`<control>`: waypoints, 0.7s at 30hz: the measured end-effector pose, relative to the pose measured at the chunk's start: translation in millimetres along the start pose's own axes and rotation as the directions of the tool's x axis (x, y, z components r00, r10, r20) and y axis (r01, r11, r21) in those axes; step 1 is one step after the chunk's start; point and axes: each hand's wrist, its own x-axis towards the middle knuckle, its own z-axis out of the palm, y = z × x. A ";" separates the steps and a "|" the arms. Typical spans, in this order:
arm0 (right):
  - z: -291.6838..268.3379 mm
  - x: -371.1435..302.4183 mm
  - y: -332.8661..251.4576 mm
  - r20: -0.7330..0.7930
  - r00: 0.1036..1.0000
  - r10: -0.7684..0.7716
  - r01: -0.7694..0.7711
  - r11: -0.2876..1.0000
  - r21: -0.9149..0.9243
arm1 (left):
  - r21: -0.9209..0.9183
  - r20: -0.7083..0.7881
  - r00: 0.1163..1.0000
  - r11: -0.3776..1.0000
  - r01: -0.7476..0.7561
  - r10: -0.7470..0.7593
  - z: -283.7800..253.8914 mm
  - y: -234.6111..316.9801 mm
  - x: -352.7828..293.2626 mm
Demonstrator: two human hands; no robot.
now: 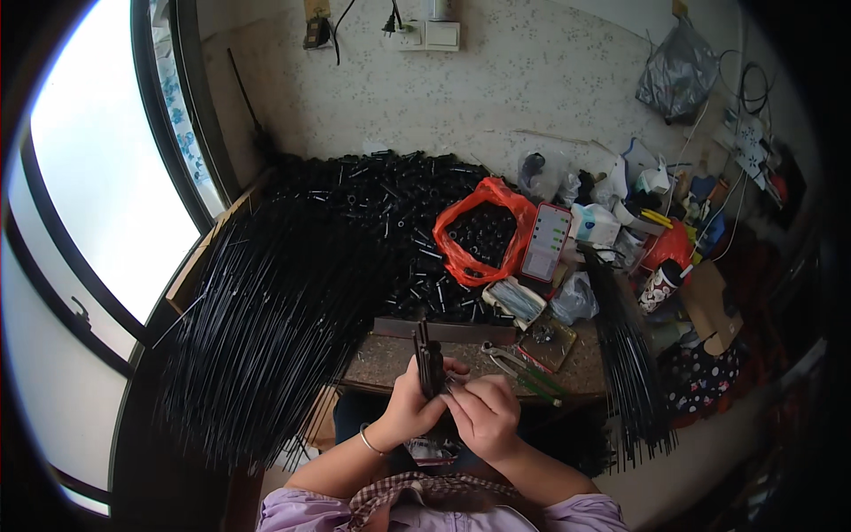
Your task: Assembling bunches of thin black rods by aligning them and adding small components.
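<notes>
My left hand point(410, 403), with a bangle at its wrist, is wrapped round a small bunch of dark, narrow stick-like pieces point(427, 359) that point upward at the table's front edge. My right hand point(485, 413) is close against it, thumb and fingers pinched together at the lower side of the bunch. Whatever is in that pinch is too small to make out. Beyond my hands, a heap of small black tubular parts point(372, 191) covers the back of the table point(399, 359). A red plastic bag point(450, 257) among them holds more black parts.
Long thin black rods point(266, 337) spread over the left side, and another bundle of rods point(631, 381) hangs over the right edge. Pliers with green handles point(523, 368) lie right of my hands. A phone point(546, 241) leans beside the bag; a patterned cup point(660, 285) stands farther right.
</notes>
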 end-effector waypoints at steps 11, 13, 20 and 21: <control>-50.4 -109.3 87.7 0.331 0.731 0.596 -0.145 0.610 -0.779 | -0.193 -0.100 0.994 0.979 -0.058 0.039 -20.3 14.7 -4.3; -43.4 -136.1 107.3 0.431 0.682 0.590 -0.004 0.593 -0.805 | -0.122 -0.060 0.996 0.990 -0.074 0.067 -13.2 13.8 -0.7; -58.1 -79.7 56.4 0.546 0.645 0.534 -0.634 0.773 -0.008 | 0.015 0.055 0.997 0.999 -0.051 0.050 -26.4 51.6 19.0; -64.3 -58.9 37.2 0.557 0.676 0.482 -0.635 0.765 0.109 | 0.004 0.015 0.990 0.990 -0.142 0.142 -35.9 45.4 20.7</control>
